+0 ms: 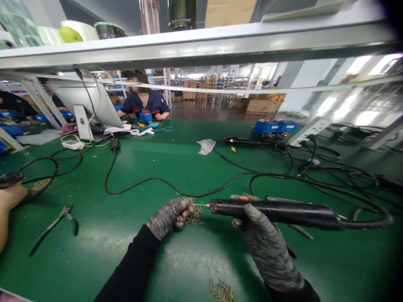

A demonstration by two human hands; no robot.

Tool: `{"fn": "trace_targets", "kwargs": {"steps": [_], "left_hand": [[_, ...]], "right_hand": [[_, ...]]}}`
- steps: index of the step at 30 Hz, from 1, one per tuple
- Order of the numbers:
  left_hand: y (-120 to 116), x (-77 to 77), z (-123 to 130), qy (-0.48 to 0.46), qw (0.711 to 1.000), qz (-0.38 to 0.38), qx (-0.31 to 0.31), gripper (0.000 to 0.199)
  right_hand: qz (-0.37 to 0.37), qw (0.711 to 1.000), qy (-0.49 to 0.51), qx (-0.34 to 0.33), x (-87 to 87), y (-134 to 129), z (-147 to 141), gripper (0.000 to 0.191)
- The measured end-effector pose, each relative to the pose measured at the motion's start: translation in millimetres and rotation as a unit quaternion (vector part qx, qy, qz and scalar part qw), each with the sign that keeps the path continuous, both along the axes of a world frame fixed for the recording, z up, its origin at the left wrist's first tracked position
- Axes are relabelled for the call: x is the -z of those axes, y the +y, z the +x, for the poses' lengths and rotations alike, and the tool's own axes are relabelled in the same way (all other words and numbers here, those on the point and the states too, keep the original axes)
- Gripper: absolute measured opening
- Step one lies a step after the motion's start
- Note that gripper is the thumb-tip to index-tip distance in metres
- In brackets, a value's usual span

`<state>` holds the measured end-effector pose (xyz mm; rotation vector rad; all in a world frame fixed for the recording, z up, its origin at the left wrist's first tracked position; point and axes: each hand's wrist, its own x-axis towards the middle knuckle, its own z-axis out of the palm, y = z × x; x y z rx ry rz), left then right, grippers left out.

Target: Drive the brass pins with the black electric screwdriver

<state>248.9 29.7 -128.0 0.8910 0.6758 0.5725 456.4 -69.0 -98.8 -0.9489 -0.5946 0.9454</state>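
Observation:
My right hand [261,235], in a grey fingerless glove, is wrapped round a black electric screwdriver [289,213] that lies level with its bit toward the left. The thin bit [200,205] reaches to the fingertips of my left hand [171,214], gloved the same way. Those fingers are pinched together at the bit's tip; whatever sits between them is too small to make out. Just beneath and beside them lies a pile of small brass-coloured screws [195,214]. A second heap of screws [222,290] is near the front edge of the green table [126,235].
Pliers [64,213] lie at the left, near another person's hand [12,195]. A black cable [163,180] winds across the table. Further back are a plastic bag [206,146], a second screwdriver [242,141] and blue parts [275,126]. A shelf [195,46] spans overhead. A co-worker [145,100] sits opposite.

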Motion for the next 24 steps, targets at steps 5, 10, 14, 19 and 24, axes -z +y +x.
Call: {"fn": "trace_targets", "kwargs": {"steps": [5, 10, 14, 19, 24], "left_hand": [[13.4, 4.0, -4.4, -0.071, 0.979, -0.138, -0.134, 0.016], [27.0, 2.2, -18.0, -0.112, 0.951, -0.167, -0.233, 0.009], [27.3, -0.9, -19.8, -0.125, 0.942, -0.172, -0.261, 0.007], [24.8, -0.7, -14.1, -0.116, 0.945, -0.164, -0.258, 0.016], [25.7, 3.3, -14.0, -0.096, 0.956, -0.137, -0.242, 0.018]], "right_hand": [[-0.011, 0.999, -0.029, 0.028, -1.4, 1.3, 3.6, 0.034], [-0.035, 0.99, -0.123, 0.066, 1.3, 3.2, 9.5, 0.031], [-0.04, 0.984, -0.158, 0.072, 1.3, 5.0, 9.1, 0.034], [-0.032, 0.983, -0.167, 0.063, 5.9, 6.5, 10.7, 0.031], [-0.031, 0.981, -0.18, 0.064, 5.3, 4.9, 11.9, 0.03]]}}
